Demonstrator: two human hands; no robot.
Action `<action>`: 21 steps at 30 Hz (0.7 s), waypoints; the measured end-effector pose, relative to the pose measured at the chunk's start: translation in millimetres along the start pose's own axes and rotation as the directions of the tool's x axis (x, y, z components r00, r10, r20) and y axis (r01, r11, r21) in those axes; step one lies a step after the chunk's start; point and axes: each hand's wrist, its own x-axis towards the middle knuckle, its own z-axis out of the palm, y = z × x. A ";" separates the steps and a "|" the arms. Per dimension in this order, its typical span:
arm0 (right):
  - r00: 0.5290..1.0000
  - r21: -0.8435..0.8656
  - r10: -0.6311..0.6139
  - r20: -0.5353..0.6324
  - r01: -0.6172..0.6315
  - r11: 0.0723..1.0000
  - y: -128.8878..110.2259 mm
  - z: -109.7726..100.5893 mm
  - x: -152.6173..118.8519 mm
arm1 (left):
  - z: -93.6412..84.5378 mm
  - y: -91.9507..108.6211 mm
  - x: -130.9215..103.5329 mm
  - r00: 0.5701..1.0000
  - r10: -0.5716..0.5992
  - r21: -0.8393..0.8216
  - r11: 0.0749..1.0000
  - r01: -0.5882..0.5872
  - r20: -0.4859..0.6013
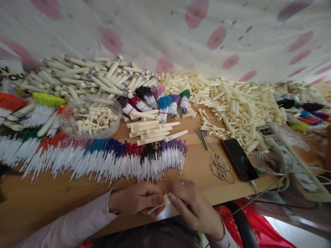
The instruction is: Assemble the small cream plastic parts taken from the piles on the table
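Refills (103, 162), bowl (90, 119), phone (239, 159) beyond hands.

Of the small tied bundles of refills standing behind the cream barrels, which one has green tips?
The rightmost bundle, the small tied bundle of green-tipped refills, at the end of the group beside the pile of cream plastic parts; its neighbours are purple, blue, pink and black.
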 end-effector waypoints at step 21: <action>0.975 0.201 0.221 -0.027 -0.211 0.957 5.9 -1.9 0.7 | 9.2 -0.2 7.0 0.973 0.094 0.121 0.990 -0.069 -0.211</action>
